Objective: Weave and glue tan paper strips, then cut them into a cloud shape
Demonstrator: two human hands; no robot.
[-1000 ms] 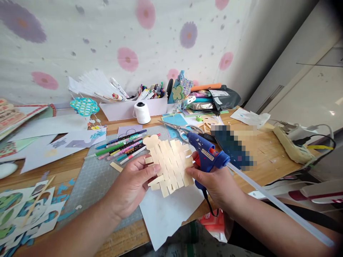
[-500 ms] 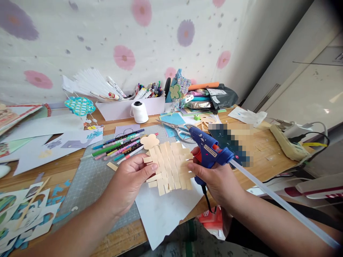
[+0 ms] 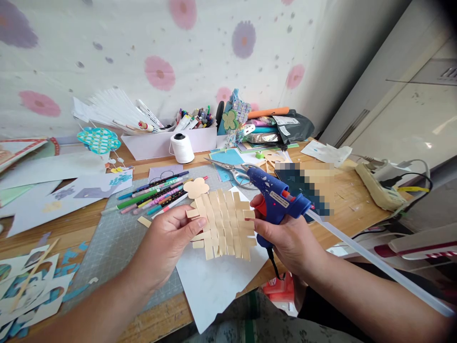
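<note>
A woven square of cream paper strips (image 3: 224,224) is raised over the desk, its loose strip ends sticking out on all sides. My left hand (image 3: 178,231) pinches its left edge between thumb and fingers. My right hand (image 3: 285,233) is closed around a blue glue gun (image 3: 274,195), with the thumb by the woven piece's right edge. A long translucent glue stick (image 3: 378,264) juts from the back of the gun toward the lower right. Behind the woven piece lies a cream flower cutout (image 3: 196,187). White paper (image 3: 217,290) lies below it.
Markers (image 3: 157,193) lie on the grey cutting mat (image 3: 107,247). Behind are scissors (image 3: 235,174), a white thread spool (image 3: 182,148) and a pen box (image 3: 153,145). A dark phone (image 3: 296,186) and a power strip (image 3: 378,186) are at the right; paper scraps (image 3: 35,281) at the left.
The view has shifted slightly, so the desk items appear a little further left. Both hands keep their hold, and the woven piece is tilted slightly differently.
</note>
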